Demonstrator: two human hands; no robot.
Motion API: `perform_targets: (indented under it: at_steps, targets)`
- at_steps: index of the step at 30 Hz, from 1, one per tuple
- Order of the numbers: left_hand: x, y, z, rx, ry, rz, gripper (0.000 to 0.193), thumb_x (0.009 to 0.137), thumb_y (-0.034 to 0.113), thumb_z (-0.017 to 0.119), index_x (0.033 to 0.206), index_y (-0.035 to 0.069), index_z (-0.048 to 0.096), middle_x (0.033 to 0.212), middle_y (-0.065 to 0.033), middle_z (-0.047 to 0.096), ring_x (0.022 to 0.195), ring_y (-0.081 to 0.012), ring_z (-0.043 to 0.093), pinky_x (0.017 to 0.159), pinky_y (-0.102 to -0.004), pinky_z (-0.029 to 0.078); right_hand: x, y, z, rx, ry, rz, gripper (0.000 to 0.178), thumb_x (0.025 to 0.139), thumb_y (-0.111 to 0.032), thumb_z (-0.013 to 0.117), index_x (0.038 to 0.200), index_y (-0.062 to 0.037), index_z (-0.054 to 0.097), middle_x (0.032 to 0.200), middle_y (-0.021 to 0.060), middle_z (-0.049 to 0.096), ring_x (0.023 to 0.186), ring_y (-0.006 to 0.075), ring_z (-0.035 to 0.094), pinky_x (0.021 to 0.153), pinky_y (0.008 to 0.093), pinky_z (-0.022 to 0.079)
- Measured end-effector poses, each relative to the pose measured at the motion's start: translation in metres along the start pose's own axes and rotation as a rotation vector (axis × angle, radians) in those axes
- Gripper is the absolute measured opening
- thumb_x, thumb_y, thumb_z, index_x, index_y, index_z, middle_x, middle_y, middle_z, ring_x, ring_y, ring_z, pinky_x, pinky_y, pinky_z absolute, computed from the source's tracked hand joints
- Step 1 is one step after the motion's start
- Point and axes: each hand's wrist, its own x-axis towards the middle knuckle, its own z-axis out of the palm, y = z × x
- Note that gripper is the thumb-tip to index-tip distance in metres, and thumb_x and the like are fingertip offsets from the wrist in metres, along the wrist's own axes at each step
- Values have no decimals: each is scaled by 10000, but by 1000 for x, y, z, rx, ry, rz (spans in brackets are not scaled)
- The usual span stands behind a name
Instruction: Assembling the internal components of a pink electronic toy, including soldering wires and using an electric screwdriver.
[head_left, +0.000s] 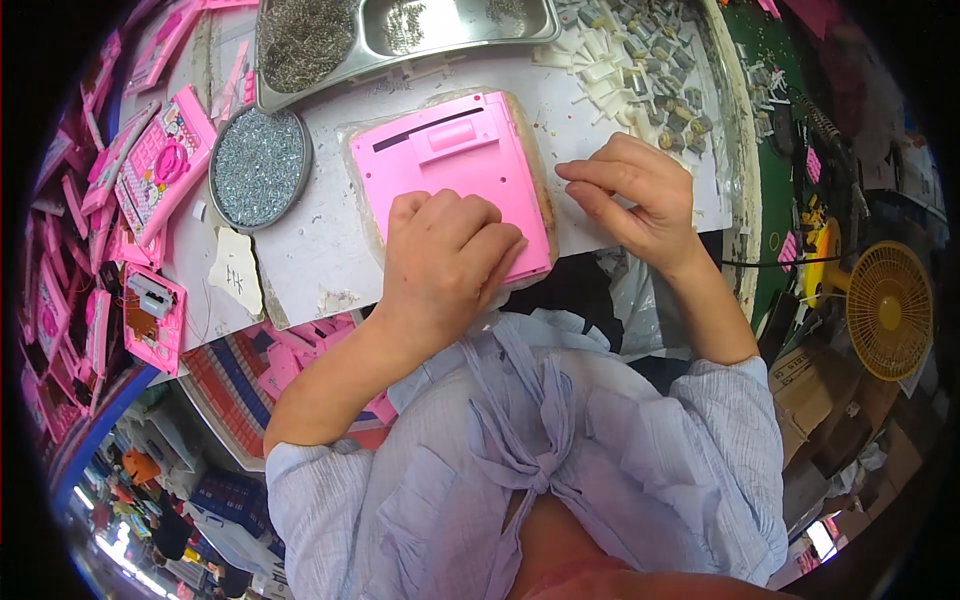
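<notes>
Pink plastic makes up the flat toy casing (455, 180) that is laid back side up on a worn pad (530, 130) in the middle of the desk (320, 240). The left hand (445, 262) is pressed down on the near part of the casing, its fingers curled together over the surface. The right hand (630, 195) is held just to the right of the casing, above the desk, with thumb and fingertips drawn together in a pinch; what is pinched is too small to be told. A round dish of small screws (260, 167) is set to the left of the casing, and a steel compartment tray (400, 35) with more small metal parts is placed at the far edge. Small grey and white parts (650, 70) are heaped at the far right. Pink toy pieces (130, 200) are piled along the left side. A yellow fan (890, 310) is seen at the right, below the desk.
</notes>
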Motion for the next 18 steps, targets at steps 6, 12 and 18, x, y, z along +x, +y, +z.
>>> perform_targets:
  at_steps: [6,12,18]
  targets:
    - [-8,10,-6,212,-42,15,271,752,160,834,1008,147,745,927,17,639,777,-162,567,817,-381,360,-4,-2,-2,-2,22,28,197,778,-46,809,972,-42,775,741,72,658,637,207,608,540,315,452]
    - [-17,23,-18,269,-83,-50,345,767,181,830,1098,146,742,1009,-10,655,825,-162,583,888,-379,352,-3,-7,-6,12,32,10,194,774,-37,808,965,-42,775,733,71,660,625,209,602,537,311,450]
    - [-48,-75,-87,403,387,-438,242,817,219,794,1006,76,740,1013,-92,682,948,-267,627,843,-429,431,35,5,-25,-28,199,-3,210,872,65,692,1079,63,725,862,61,682,706,150,588,655,278,440]
